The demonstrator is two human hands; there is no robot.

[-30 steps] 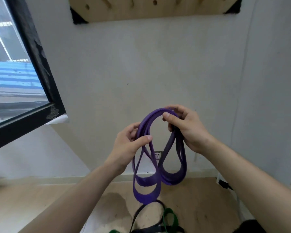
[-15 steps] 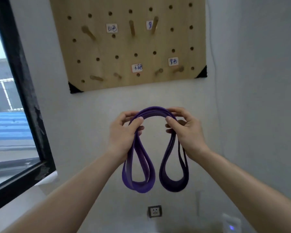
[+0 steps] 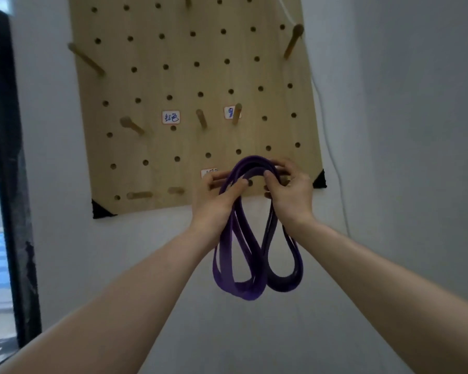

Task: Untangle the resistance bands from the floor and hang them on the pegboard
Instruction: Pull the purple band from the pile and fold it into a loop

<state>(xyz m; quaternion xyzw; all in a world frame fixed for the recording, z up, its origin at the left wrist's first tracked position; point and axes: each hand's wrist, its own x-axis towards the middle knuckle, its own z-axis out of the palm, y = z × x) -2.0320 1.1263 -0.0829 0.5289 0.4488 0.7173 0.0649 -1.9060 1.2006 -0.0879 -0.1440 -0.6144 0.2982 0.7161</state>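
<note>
Hanging time, I reckon: my left hand (image 3: 216,203) and right hand (image 3: 291,197) both pinch the top of the doubled purple band (image 3: 237,268) at the lower right of the pegboard (image 3: 152,85), mid-frame, so next its arc needs slipping over a peg (image 3: 201,122).

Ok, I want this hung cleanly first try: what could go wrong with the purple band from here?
The purple band is folded into several loops, held by the left hand and right hand; some strands might miss a peg and slip off. Both hands and the band cover that part of the pegboard, so the aim may be blind. The nearest label is half hidden, so the spot could be wrong.
</note>
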